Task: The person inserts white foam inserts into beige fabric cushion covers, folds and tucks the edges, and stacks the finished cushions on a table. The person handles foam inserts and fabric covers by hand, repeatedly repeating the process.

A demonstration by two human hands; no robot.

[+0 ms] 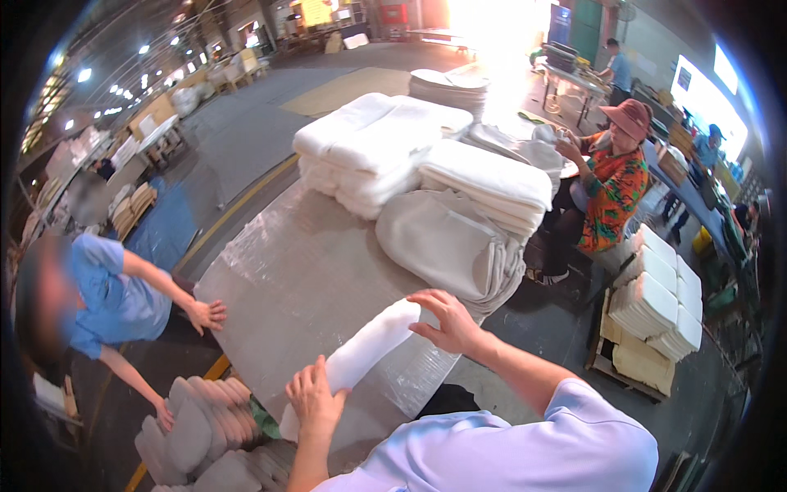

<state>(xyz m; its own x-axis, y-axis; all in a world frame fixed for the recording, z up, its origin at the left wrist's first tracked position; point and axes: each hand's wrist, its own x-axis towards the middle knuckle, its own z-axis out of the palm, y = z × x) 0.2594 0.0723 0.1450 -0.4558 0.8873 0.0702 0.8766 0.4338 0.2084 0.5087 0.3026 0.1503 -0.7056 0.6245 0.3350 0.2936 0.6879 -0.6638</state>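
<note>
A long, narrow white padding piece (370,343), soft-looking, lies slantwise over the near part of the table (279,262), whose top is wrapped in clear film. My left hand (316,399) grips its lower left end, fingers bent over the edge. At the upper right end, my right hand (447,322) holds it between thumb and fingers. Just beyond my right hand sits a pile of folded grey fabric covers (443,242). Behind that pile are stacked folded white pads (484,180) and a taller white stack (377,139).
At the left, a co-worker in a blue shirt (123,287) has one hand at the table's edge and another on a pile of greyish pads (193,430). A person in a red cap (627,121) sits at the right. White pads (656,287) stand on a pallet (631,369).
</note>
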